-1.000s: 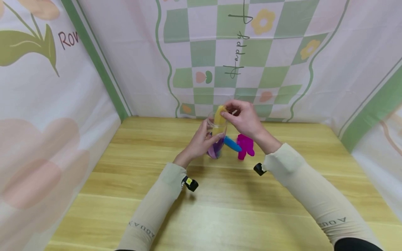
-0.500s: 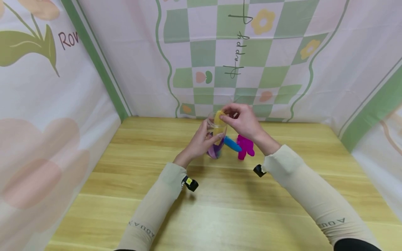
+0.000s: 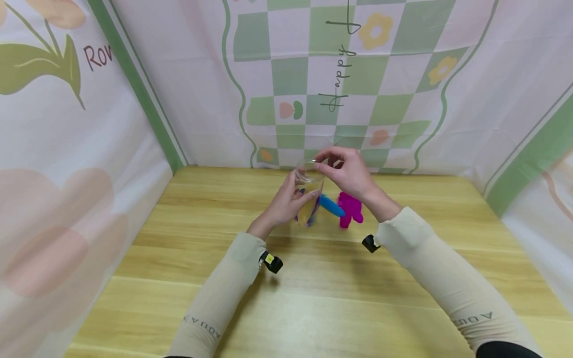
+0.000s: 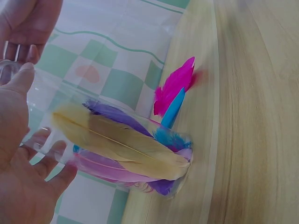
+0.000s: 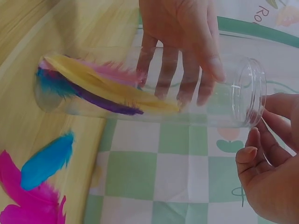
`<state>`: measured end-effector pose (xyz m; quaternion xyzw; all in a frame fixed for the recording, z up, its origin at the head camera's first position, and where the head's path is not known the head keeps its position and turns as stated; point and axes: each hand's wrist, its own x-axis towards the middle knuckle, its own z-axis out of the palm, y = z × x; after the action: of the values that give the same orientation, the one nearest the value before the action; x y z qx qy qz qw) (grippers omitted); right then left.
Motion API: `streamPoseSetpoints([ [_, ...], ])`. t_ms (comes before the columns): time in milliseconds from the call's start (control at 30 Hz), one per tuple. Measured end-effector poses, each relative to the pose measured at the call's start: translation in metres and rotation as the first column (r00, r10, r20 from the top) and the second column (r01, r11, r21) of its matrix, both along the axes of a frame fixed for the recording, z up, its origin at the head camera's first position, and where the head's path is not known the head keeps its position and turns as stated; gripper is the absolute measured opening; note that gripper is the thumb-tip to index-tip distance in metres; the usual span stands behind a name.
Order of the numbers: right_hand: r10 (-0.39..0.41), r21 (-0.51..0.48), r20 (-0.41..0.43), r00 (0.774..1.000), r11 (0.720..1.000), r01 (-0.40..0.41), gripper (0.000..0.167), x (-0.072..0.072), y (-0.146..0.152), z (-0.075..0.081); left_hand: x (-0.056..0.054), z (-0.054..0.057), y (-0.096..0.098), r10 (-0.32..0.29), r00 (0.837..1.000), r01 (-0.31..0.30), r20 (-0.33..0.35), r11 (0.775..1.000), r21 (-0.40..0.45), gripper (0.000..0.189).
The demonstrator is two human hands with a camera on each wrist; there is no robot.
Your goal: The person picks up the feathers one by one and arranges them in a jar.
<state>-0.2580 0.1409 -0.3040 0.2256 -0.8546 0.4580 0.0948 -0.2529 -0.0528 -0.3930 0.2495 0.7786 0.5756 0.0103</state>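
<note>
A clear screw-necked jar (image 3: 311, 177) stands upright on the table, and my left hand (image 3: 283, 203) grips it with the thumb on the near side and fingers round the back. Inside, a yellow feather (image 4: 119, 140) lies against purple (image 5: 110, 103), pink and blue feathers, fully below the neck. At the open mouth is my right hand (image 3: 349, 171), fingers bent loosely at the rim, with no feather showing between them. A blue feather (image 3: 332, 205) and a magenta feather pile (image 3: 350, 209) lie on the table to the right of the jar.
The wood-grain table (image 3: 286, 303) ends at the back against a checkered cloth (image 3: 313, 74) with green and white squares. More printed cloth (image 3: 58, 199) hangs at the left side and at the right. A small black wrist camera (image 3: 271, 262) sits at the left cuff.
The yellow feather, pinched by my right hand above the jar mouth a second ago, has gone down inside the jar. My left hand has stayed in place.
</note>
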Motion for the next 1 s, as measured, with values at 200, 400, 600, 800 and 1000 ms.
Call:
streamPoseSetpoints([
  [200, -0.012, -0.006, 0.007, 1.000, 1.000, 0.012, 0.017, 0.001, 0.005, 0.001, -0.001, -0.001, 0.001, -0.005, 1.000, 0.005, -0.003, 1.000, 0.016, 0.067],
  [400, -0.007, 0.006, 0.000, 1.000, 1.000, 0.007, 0.019, 0.001, 0.011, 0.003, -0.001, 0.000, 0.001, -0.007, 1.000, 0.007, -0.010, 1.000, 0.017, 0.067],
  [600, -0.007, 0.025, -0.008, 1.000, 1.000, 0.007, 0.019, 0.001, 0.017, 0.002, -0.002, -0.001, 0.001, 0.002, 1.000, -0.002, 0.002, 1.000, 0.012, 0.068],
  [800, -0.027, 0.042, 0.010, 1.000, 0.999, 0.027, 0.021, 0.002, 0.021, 0.000, -0.001, -0.002, 0.001, -0.007, 1.000, 0.006, 0.006, 1.000, 0.015, 0.067],
  [1000, -0.028, 0.040, 0.023, 0.999, 0.999, 0.027, 0.021, 0.001, 0.027, -0.004, -0.002, -0.003, 0.002, -0.008, 1.000, 0.008, 0.007, 1.000, 0.028, 0.067],
])
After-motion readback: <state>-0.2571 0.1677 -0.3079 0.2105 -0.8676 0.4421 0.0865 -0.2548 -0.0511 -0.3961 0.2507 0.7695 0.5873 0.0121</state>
